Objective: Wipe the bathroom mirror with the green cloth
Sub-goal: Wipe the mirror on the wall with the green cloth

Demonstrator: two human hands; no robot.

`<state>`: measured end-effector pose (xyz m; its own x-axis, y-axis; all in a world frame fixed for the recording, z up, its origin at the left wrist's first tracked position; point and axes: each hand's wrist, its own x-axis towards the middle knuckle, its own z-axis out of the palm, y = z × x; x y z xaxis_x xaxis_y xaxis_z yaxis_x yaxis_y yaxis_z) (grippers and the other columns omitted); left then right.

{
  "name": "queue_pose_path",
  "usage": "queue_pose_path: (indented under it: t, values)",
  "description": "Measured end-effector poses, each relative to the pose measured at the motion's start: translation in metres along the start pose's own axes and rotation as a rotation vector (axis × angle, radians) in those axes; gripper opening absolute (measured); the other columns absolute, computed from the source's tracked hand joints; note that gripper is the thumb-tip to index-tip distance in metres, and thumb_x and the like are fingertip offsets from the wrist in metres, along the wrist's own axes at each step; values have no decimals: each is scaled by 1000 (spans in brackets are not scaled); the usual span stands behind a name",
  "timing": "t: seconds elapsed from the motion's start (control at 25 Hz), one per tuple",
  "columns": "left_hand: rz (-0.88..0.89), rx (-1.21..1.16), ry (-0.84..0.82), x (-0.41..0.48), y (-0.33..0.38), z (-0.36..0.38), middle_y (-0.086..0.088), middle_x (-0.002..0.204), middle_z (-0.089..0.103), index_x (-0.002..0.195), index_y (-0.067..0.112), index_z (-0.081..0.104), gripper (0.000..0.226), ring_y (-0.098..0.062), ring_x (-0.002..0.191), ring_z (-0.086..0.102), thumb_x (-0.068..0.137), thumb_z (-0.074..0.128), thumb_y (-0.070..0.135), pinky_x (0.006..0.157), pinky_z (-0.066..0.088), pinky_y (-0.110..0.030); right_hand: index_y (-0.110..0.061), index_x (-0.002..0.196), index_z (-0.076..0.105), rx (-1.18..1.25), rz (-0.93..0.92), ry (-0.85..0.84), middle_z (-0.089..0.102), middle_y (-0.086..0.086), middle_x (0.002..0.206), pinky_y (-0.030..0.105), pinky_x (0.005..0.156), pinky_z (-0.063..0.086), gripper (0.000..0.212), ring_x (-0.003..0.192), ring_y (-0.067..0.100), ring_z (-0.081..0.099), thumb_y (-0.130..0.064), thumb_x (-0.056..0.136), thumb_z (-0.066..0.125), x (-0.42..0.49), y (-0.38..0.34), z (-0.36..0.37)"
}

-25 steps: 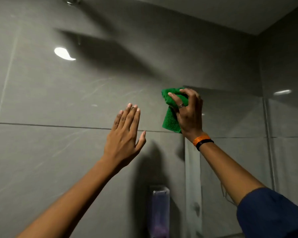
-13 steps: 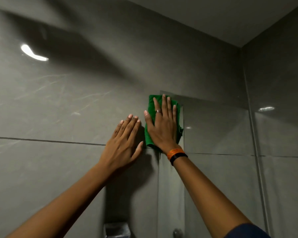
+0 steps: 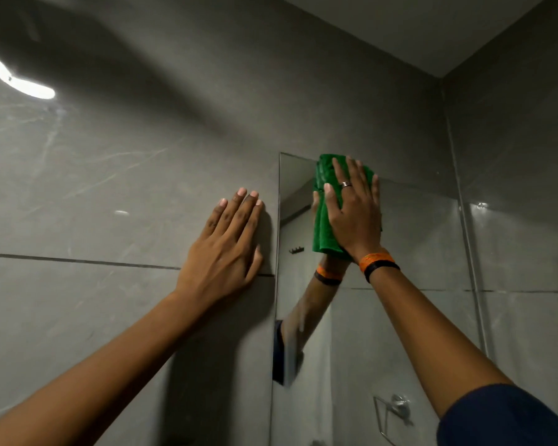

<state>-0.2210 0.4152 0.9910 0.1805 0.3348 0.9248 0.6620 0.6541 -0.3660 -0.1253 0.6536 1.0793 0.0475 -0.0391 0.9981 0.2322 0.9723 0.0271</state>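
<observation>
The bathroom mirror (image 3: pixel 409 252) is a frameless pane on the grey tiled wall, right of centre. A folded green cloth (image 3: pixel 324 226) lies flat against its upper left corner. My right hand (image 3: pixel 351 210) presses the cloth to the glass with fingers spread, a ring on one finger and orange and black bands at the wrist. My left hand (image 3: pixel 229 249) rests flat and empty on the wall tile just left of the mirror's edge. The glass reflects my right arm and the cloth.
Grey glossy tiles (image 3: pixel 94 188) cover the wall, with a lamp glare (image 3: pixel 20 82) at upper left. The side wall (image 3: pixel 522 188) meets the mirror's right edge. The mirror reflects a chrome towel ring (image 3: pixel 397 410) and small hooks (image 3: pixel 296 250).
My right hand flattened on the cloth and slid it from the wall tile onto the mirror's top left corner. My left hand settled flat on the tile beside the mirror.
</observation>
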Motion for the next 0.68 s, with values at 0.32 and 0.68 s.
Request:
queue_pose_path:
  t: [0.32,0.68]
  values:
    - [53,59,46,0,5,10,-23,163,22,155,-1,25,70,-37,152,17,97,26,39,125,19,-51,-23,158,26,-88,255,2,26,5,168,55,129,6,60,157,21,18,-45,103,26,-10,139,-15]
    - [42,51,39,-1,4,8,-25,162,23,154,-2,25,70,-39,152,18,97,23,39,123,23,-55,-15,158,28,-254,499,-109,31,11,165,56,126,14,56,153,27,27,-38,108,27,16,208,-33]
